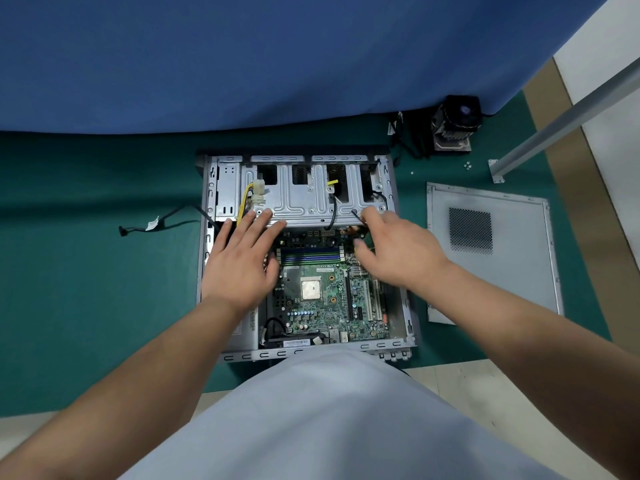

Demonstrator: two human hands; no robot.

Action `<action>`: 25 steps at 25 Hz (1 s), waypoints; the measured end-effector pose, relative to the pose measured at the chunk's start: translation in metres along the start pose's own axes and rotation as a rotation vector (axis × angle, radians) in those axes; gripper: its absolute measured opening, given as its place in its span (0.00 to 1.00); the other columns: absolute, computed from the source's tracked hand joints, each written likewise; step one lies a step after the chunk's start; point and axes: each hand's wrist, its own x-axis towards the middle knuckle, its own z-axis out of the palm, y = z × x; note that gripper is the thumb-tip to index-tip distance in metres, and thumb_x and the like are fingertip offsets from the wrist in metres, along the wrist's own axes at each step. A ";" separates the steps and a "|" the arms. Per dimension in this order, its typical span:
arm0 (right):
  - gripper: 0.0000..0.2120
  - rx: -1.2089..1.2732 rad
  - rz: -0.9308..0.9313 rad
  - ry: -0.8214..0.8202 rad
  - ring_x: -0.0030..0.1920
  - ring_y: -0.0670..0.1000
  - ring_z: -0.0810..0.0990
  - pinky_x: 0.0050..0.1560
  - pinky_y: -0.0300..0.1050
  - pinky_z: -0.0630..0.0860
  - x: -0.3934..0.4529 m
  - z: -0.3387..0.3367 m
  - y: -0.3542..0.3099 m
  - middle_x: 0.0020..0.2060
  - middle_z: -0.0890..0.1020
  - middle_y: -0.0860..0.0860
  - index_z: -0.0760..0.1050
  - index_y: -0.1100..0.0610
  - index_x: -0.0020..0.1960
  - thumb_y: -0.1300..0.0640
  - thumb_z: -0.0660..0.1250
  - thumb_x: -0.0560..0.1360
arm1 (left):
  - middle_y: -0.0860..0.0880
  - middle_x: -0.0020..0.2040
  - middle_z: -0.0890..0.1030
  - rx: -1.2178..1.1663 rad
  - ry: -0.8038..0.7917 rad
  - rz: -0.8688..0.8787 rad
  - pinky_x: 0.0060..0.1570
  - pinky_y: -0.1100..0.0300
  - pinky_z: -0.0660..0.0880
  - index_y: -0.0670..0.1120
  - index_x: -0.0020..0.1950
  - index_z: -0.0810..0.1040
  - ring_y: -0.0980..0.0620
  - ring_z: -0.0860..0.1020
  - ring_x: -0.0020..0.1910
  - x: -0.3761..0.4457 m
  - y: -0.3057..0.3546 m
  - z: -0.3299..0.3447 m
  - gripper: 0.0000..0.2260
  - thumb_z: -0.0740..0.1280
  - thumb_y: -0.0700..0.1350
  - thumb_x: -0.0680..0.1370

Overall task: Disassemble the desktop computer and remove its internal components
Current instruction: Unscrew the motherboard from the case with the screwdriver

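Nearest the camera, the person is leaning over the open computer case [405,327], which is lying flat on a green mat [86,271] with its near rim just beyond the pale shirt. Inside, the motherboard [322,306] is still sitting in place, its processor [310,288] showing bare with no cooler over it, and the memory slots [310,256] are lying just beyond it. The left hand [239,261] is hovering with fingers spread and straight, their tips reaching the near edge of the metal drive cage [301,199]; the right hand [398,247] is also spread, fingers loosely bent over the cage's right corner, holding nothing that can be made out. Judging by this, the work looks roughly midway: the side panel [491,251] is already lying off to the right, a loose cable [156,223] is resting on the mat at left, and the cooler with fan [455,123] is standing far back beside a few screws [467,165]. The cage, the yellow power leads [247,199] and the board are waiting. Room is narrowing rightward, where a metal table leg [568,116] is crossing; the blue cloth [242,57] is closing off the far side.
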 end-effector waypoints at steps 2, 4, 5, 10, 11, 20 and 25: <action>0.14 0.031 0.006 0.013 0.39 0.57 0.74 0.33 0.50 0.73 0.001 0.001 0.001 0.43 0.73 0.52 0.63 0.54 0.58 0.43 0.53 0.84 | 0.54 0.83 0.59 -0.006 0.006 0.002 0.81 0.45 0.50 0.60 0.82 0.58 0.52 0.54 0.83 0.000 -0.001 0.000 0.29 0.54 0.55 0.80; 0.11 0.136 -0.082 -0.050 0.48 0.57 0.77 0.44 0.51 0.76 0.000 0.000 0.002 0.52 0.75 0.55 0.66 0.55 0.61 0.53 0.60 0.81 | 0.54 0.83 0.59 -0.004 0.005 0.004 0.81 0.44 0.50 0.60 0.82 0.58 0.52 0.54 0.83 0.000 -0.001 0.001 0.29 0.54 0.55 0.80; 0.15 0.183 -0.092 -0.077 0.50 0.56 0.76 0.46 0.50 0.75 -0.001 -0.001 0.002 0.55 0.75 0.55 0.66 0.54 0.64 0.54 0.62 0.78 | 0.54 0.83 0.59 -0.004 0.005 0.004 0.81 0.44 0.51 0.60 0.82 0.57 0.52 0.54 0.83 0.001 -0.001 0.001 0.29 0.54 0.55 0.80; 0.13 0.091 0.058 0.017 0.43 0.60 0.78 0.39 0.52 0.75 -0.007 0.005 -0.004 0.49 0.77 0.55 0.65 0.54 0.60 0.45 0.57 0.84 | 0.54 0.83 0.59 0.004 0.000 0.003 0.81 0.44 0.50 0.60 0.82 0.57 0.52 0.53 0.83 0.001 -0.002 0.003 0.29 0.54 0.56 0.79; 0.11 0.140 0.037 0.014 0.46 0.59 0.78 0.43 0.52 0.76 -0.008 0.005 -0.003 0.52 0.76 0.55 0.66 0.54 0.61 0.50 0.61 0.82 | 0.54 0.83 0.58 0.004 0.000 0.004 0.81 0.44 0.51 0.60 0.82 0.57 0.52 0.53 0.83 0.001 -0.002 0.003 0.29 0.54 0.56 0.79; 0.19 0.210 0.015 -0.021 0.57 0.58 0.76 0.52 0.52 0.77 -0.007 0.001 -0.001 0.58 0.74 0.54 0.68 0.54 0.66 0.56 0.65 0.76 | 0.54 0.83 0.59 0.006 0.014 0.008 0.81 0.44 0.51 0.60 0.82 0.57 0.52 0.54 0.83 0.001 -0.002 0.004 0.30 0.54 0.55 0.79; 0.15 0.165 0.003 0.056 0.52 0.59 0.79 0.47 0.54 0.79 -0.009 0.004 -0.004 0.59 0.75 0.53 0.69 0.53 0.66 0.55 0.62 0.80 | 0.54 0.83 0.59 0.008 0.014 0.010 0.81 0.44 0.51 0.60 0.82 0.57 0.52 0.53 0.83 0.001 -0.003 0.005 0.30 0.55 0.55 0.79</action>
